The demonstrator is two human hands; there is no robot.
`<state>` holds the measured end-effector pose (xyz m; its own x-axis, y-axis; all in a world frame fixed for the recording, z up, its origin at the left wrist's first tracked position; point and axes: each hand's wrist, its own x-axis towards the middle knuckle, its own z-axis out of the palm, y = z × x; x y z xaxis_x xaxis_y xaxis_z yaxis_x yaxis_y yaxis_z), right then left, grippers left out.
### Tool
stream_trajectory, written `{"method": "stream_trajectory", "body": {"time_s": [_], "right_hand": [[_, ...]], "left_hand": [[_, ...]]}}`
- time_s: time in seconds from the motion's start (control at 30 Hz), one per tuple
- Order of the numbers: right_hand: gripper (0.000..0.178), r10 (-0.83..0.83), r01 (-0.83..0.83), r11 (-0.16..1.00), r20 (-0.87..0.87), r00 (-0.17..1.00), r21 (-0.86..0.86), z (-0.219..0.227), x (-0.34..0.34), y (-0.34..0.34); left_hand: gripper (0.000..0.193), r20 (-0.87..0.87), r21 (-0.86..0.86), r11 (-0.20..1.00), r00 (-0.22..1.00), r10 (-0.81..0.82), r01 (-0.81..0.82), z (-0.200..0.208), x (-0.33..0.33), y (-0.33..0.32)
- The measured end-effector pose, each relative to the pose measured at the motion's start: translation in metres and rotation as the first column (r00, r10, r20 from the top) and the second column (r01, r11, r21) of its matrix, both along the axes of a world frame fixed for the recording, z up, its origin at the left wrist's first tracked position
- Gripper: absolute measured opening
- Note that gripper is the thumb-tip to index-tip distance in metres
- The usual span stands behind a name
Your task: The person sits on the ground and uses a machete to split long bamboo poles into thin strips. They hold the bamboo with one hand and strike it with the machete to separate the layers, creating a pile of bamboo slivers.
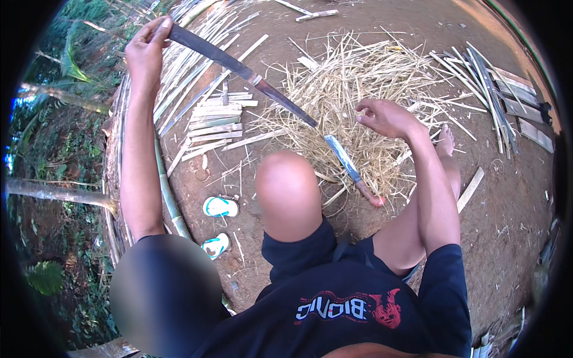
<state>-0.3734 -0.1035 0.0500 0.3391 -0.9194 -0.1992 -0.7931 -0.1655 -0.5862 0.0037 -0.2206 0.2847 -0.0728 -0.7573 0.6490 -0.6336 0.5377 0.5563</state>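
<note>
Overhead, the head view shows the left hand (146, 51) raised, its fingers closed around the upper end of a long dark bamboo strip (239, 68) that slants down toward the pile of pale shavings (352, 89). The strip is flat, narrow and brownish, with a lighter band near its middle. The right hand (388, 116) hovers over the shavings, loosely curled and holding nothing. A knife (352, 167) lies on the shavings beside the raised knee (286, 191).
</note>
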Motion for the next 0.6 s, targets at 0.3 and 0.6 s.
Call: {"method": "stream_trajectory", "body": {"time_s": [0.3, 0.6], "right_hand": [[0.044, -0.026, 0.029, 0.997, -0.044, 0.999, 0.070, -0.001, -0.004, 0.005], [0.044, 0.016, 0.005, 0.988, -0.134, 0.991, 0.154, -0.024, 0.006, 0.003]], "left_hand": [[0.035, -0.047, 0.185, 0.956, 0.974, -0.222, 0.227, -0.034, -0.024, -0.006], [0.030, -0.110, 0.168, 0.944, 0.957, -0.269, 0.285, -0.050, -0.030, -0.013]]}}
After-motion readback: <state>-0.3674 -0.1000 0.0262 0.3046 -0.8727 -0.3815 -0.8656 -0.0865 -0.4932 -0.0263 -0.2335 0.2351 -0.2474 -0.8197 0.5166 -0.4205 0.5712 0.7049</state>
